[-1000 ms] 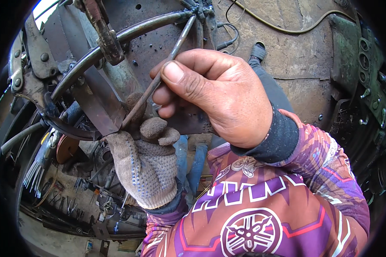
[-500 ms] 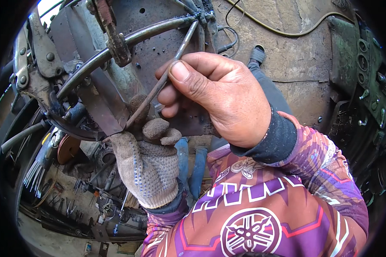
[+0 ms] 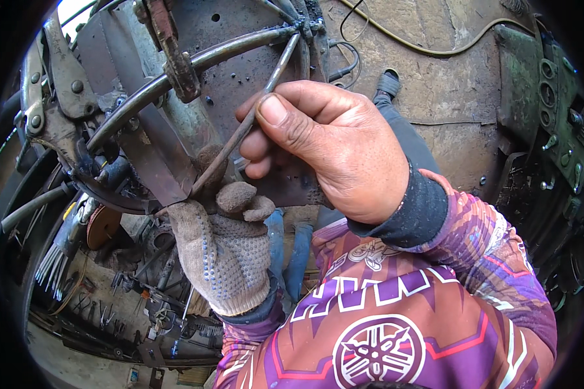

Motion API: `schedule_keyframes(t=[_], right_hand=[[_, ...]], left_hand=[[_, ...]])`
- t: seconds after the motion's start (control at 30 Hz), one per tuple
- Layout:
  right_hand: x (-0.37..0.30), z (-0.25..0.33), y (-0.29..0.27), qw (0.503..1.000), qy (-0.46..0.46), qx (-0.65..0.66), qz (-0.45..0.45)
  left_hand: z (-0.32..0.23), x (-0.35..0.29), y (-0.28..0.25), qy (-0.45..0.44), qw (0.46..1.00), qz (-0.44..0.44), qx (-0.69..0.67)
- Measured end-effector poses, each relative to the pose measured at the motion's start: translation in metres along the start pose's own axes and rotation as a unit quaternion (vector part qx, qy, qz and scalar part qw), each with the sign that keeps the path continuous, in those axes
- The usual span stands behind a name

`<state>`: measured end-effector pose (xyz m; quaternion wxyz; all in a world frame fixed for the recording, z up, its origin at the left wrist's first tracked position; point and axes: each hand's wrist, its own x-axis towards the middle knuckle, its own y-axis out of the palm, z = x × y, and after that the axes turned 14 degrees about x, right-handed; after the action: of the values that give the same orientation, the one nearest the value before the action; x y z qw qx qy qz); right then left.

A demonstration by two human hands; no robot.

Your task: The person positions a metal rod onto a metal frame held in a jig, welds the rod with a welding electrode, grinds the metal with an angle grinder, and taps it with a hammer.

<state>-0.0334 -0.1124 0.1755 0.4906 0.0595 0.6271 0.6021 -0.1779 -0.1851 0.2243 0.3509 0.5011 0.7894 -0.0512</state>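
Note:
My bare right hand (image 3: 350, 146) pinches a thin, dark metal rod (image 3: 224, 154) between thumb and fingers near its middle. The rod slants from the upper right, beside the end of a curved round bar (image 3: 240, 44), down to the lower left. There my gloved left hand (image 3: 224, 253) closes round its lower end, fingers curled; the glove hides part of the grip. Just beside that end is the corner of a flat metal strip (image 3: 159, 155). A rusty clamp jaw (image 3: 182, 68) sits over the curved bar, and riveted locking pliers (image 3: 65, 84) stand at the left.
A dark metal plate (image 3: 237, 97) with a small hole lies under the bars. At the right stands a green machine panel (image 3: 568, 139) with levers. A hose (image 3: 428, 48) crosses the floor. A brown disc (image 3: 104, 227) and several scattered tools (image 3: 104, 318) show at lower left.

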Motion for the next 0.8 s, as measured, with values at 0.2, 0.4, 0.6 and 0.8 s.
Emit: schedule_keyframes(t=[0.2,0.4,0.6,0.8], right_hand=[[-0.001,0.001,0.001,1.000,0.001,-0.002,-0.003],[-0.001,-0.002,0.004,0.998,-0.019,0.050,-0.021],[0.000,0.000,0.001,1.000,-0.017,0.019,-0.008],[0.000,0.001,0.001,1.000,-0.005,0.002,0.005]], left_hand=[[0.000,0.000,-0.002,0.006,1.000,0.009,0.021],[-0.001,-0.001,0.000,0.013,0.999,0.002,0.049],[-0.001,0.000,0.007,0.008,0.998,-0.023,0.055],[-0.002,0.000,0.005,0.012,0.998,-0.023,0.052]])
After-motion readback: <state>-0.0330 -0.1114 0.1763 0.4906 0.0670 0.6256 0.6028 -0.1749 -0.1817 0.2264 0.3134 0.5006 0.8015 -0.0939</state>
